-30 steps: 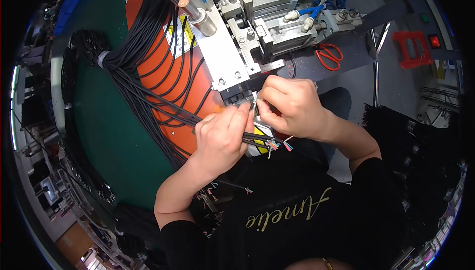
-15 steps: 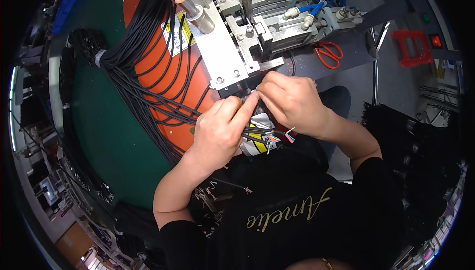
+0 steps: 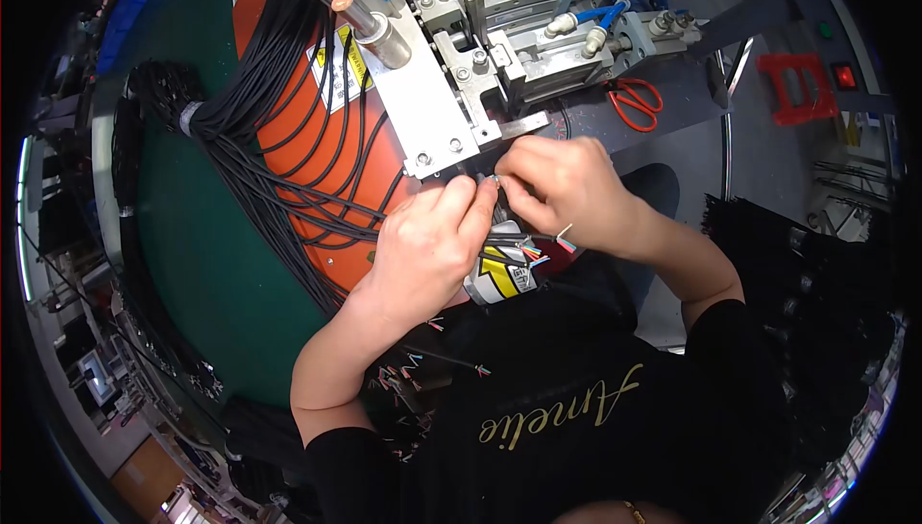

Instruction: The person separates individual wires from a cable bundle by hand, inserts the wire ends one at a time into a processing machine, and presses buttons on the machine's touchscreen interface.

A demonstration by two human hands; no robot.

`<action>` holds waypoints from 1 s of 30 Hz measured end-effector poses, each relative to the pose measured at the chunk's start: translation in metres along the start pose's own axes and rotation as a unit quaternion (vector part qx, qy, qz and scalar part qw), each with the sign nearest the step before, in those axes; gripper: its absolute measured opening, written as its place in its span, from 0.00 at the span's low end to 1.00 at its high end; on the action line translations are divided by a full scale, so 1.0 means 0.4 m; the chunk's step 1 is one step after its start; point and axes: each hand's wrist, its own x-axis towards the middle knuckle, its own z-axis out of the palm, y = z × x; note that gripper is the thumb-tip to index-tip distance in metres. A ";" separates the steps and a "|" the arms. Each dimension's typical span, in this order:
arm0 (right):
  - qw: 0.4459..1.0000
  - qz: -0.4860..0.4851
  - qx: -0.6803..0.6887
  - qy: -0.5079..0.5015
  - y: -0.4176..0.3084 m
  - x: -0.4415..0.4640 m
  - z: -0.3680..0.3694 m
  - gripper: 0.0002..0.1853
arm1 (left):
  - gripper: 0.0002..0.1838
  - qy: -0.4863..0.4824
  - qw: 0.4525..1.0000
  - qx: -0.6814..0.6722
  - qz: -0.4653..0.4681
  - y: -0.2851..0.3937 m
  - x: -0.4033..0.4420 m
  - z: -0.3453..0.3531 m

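Black cables (image 3: pixel 336 215) run from the left under my left hand (image 3: pixel 429 236), which is closed on them. Beyond that hand, several stripped cable ends (image 3: pixel 530 252) stick out with coloured inner wires. Thumb and forefinger of the left hand pinch just below the front edge of the metal fixture (image 3: pixel 427 130). Closed beside it is my right hand (image 3: pixel 562 186), its fingertips meeting the left ones at a tiny greyish piece (image 3: pixel 496 179), too small to name. Below the fingers is a yellow and white label (image 3: pixel 504 274).
A tied bundle of black cables (image 3: pixel 188 119) lies across an orange panel (image 3: pixel 288 145) and green surface (image 3: pixel 226 265). Pneumatic cylinders (image 3: pixel 567 58) with blue hoses stand ahead. Red-handled scissors (image 3: pixel 636 106) lie right of them. More black cables (image 3: pixel 816 303) hang at right.
Both hands stay close together at the fixture's front edge. The right fingers have shifted slightly, and a greyish piece now shows between the fingertips. The stripped ends have moved a little.
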 end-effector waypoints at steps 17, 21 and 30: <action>0.945 0.096 0.295 -0.100 -0.038 -0.030 -0.048 0.18 | 0.10 0.114 0.975 -0.035 -0.187 -0.032 -0.095 0.026; 0.935 0.038 0.352 -0.016 -0.033 -0.038 0.000 0.14 | 0.10 0.041 0.962 -0.147 -0.226 -0.021 -0.094 -0.009; 0.784 0.217 0.581 -0.002 -0.040 -0.045 0.010 0.10 | 0.07 0.091 0.934 -0.315 -0.140 0.017 -0.048 -0.016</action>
